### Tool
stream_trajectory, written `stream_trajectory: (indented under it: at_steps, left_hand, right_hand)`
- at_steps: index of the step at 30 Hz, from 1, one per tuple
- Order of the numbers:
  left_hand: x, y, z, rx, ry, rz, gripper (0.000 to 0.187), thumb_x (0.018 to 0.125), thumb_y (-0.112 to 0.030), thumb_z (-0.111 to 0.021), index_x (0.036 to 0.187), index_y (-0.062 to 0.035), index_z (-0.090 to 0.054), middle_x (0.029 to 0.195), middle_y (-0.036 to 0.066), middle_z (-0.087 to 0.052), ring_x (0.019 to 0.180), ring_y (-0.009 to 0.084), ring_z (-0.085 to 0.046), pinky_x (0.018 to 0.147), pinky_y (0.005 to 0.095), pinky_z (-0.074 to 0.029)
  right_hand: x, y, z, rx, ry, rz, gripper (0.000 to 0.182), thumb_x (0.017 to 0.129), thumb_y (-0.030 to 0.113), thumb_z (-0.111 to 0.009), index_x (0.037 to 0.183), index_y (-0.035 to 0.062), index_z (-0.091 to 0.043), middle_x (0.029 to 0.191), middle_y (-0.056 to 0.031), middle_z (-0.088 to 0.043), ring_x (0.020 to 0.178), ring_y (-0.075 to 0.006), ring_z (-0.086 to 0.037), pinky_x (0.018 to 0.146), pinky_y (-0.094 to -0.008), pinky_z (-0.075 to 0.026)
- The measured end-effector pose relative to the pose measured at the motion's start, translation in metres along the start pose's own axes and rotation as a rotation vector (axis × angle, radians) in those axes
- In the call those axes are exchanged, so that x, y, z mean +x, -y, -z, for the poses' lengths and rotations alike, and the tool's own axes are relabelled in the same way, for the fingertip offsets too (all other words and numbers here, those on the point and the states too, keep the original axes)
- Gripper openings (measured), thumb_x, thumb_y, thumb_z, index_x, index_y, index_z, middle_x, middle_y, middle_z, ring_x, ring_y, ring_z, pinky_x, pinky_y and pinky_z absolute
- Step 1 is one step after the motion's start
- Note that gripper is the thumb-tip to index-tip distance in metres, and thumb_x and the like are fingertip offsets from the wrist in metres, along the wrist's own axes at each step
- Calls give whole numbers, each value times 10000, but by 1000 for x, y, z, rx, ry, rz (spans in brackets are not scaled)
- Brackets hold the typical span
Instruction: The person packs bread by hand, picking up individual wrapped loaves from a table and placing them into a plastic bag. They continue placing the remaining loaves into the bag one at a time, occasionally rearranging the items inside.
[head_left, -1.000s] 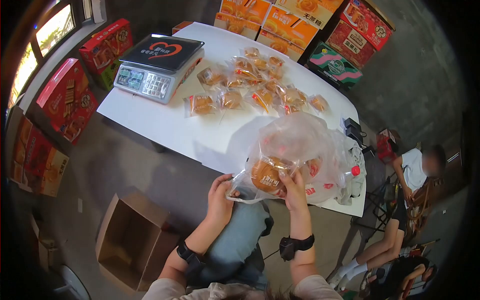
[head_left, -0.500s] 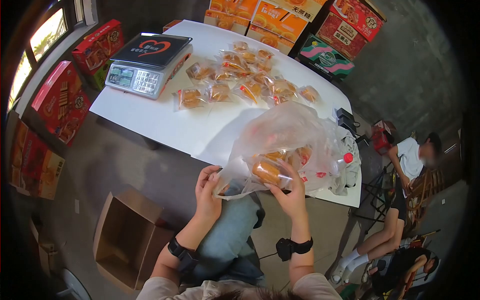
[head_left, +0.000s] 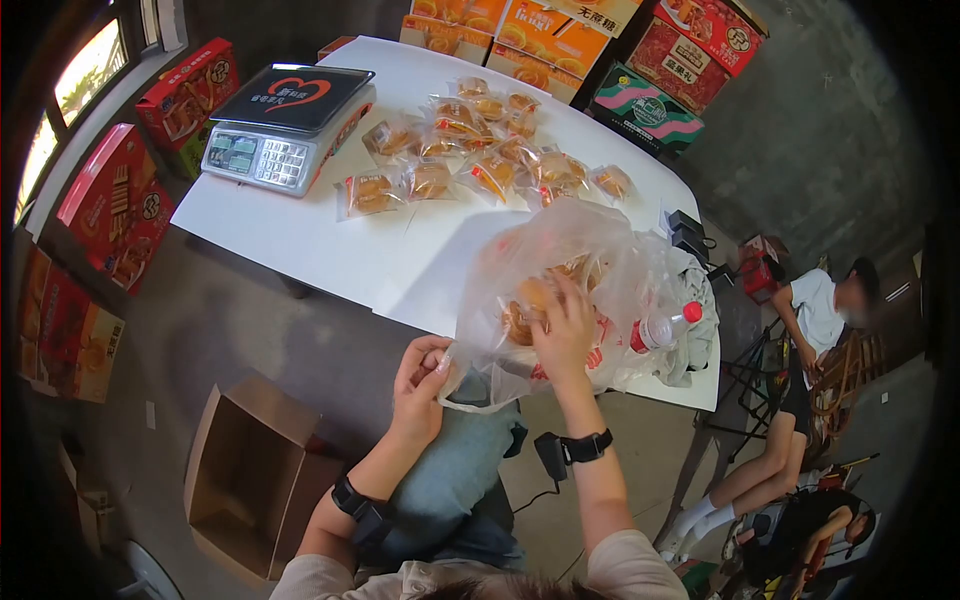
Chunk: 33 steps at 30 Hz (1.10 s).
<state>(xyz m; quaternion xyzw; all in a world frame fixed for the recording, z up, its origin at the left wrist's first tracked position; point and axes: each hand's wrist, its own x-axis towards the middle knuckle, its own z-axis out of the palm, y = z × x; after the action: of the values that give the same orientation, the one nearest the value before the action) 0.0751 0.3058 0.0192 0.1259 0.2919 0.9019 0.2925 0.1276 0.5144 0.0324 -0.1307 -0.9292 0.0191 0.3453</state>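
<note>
A clear plastic bag [head_left: 490,262] with wrapped buns in it lies at the table's near edge. My left hand [head_left: 420,385] pinches the bag's rim on its left side. At the bag's mouth my right hand [head_left: 565,335] has its fingers curled over a wrapped bun [head_left: 537,296]; another bun [head_left: 517,323] shows just beside it. Farther back on the white table [head_left: 310,235] several more wrapped buns [head_left: 458,120] lie in a loose group.
A scale [head_left: 285,130] stands at the table's back left. A bottle with a red cap [head_left: 665,328] lies right of the bag. An open cardboard box [head_left: 250,480] is on the floor at left. Two people [head_left: 815,310] sit at the right.
My right hand has moved up and farther into the bag, and its fingers now cover part of a bun. My left hand still holds the rim. The bottle shows more fully.
</note>
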Motion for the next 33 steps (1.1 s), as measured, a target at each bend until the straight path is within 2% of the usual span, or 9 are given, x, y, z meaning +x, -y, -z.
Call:
stream_trajectory:
  at_steps: [4, 8, 12, 15, 19, 22, 24, 29, 33]
  left_hand:
    - [-1, 5, 1, 90, 12, -12, 271, 819, -31, -527, 1086, -17, -483, 804, -8, -479, 742, 67, -452, 656, 217, -377]
    - [2, 3, -1, 72, -41, 3, 264, 818, -10, -514, 1081, -21, -491, 820, -3, -492, 738, 69, -462, 665, 209, -379]
    - [4, 1, -1, 72, -97, 43, 261, 818, -8, -509, 1079, -26, -494, 849, 3, -514, 747, 74, -476, 672, 209, -386]
    - [2, 1, 2, 52, -28, 62, 252, 821, 3, -499, 1072, -22, -493, 875, 9, -529, 781, 79, -492, 696, 208, -390]
    - [-4, -4, -14, 362, 93, 127, 211, 838, -12, -503, 1049, -20, -500, 892, 21, -538, 836, 90, -507, 748, 206, -384]
    - [-6, 3, -32, 611, 321, -79, 181, 855, -42, -505, 1035, -25, -512, 892, 25, -541, 812, 99, -511, 734, 218, -397]
    - [-9, 8, -44, 590, 515, 18, 158, 867, -49, -495, 1022, -27, -521, 832, 27, -519, 749, 106, -495, 683, 239, -406]
    - [-13, 17, -58, 481, 659, 197, 160, 871, -46, -493, 1027, -31, -525, 740, 33, -461, 677, 115, -444, 625, 262, -386]
    - [-4, 13, -49, 488, 727, 330, 160, 879, -49, -502, 1032, -4, -515, 900, 75, -560, 820, 139, -530, 745, 268, -417]
  right_hand:
    - [-1, 18, -20, -23, 192, 218, 507, 706, 151, -638, 1197, 129, -515, 1230, -141, -467, 1145, -334, -433, 966, -462, -330]
    - [0, 34, -10, 85, 250, 205, 510, 700, 132, -635, 1194, 98, -512, 1270, -138, -454, 1206, -319, -394, 1006, -441, -290]
    - [0, 27, 12, 347, 234, 125, 373, 747, 78, -578, 1118, 45, -556, 1181, -141, -523, 1080, -296, -503, 934, -413, -376]
    - [10, 18, 38, 405, 90, 54, 311, 743, 24, -557, 1052, 26, -591, 1098, -127, -579, 1003, -288, -549, 861, -380, -429]
    - [31, 0, 60, 321, -52, 67, 317, 714, -37, -548, 1022, 22, -599, 1040, -122, -608, 950, -292, -567, 821, -370, -438]
    - [55, -10, 70, 251, -30, 76, 314, 710, -48, -542, 1010, 24, -598, 1049, -118, -602, 955, -294, -556, 843, -371, -420]
    - [73, -16, 75, 252, -1, 82, 316, 709, -50, -542, 1010, 27, -597, 1049, -117, -600, 962, -294, -551, 854, -371, -412]
    - [107, -30, 78, 174, 35, 63, 327, 732, -73, -502, 1036, 15, -584, 1050, -127, -597, 998, -271, -553, 886, -332, -406]
    - [133, -49, 71, 154, 50, 65, 313, 745, -57, -508, 1041, 14, -582, 1046, -122, -598, 987, -255, -560, 875, -317, -413]
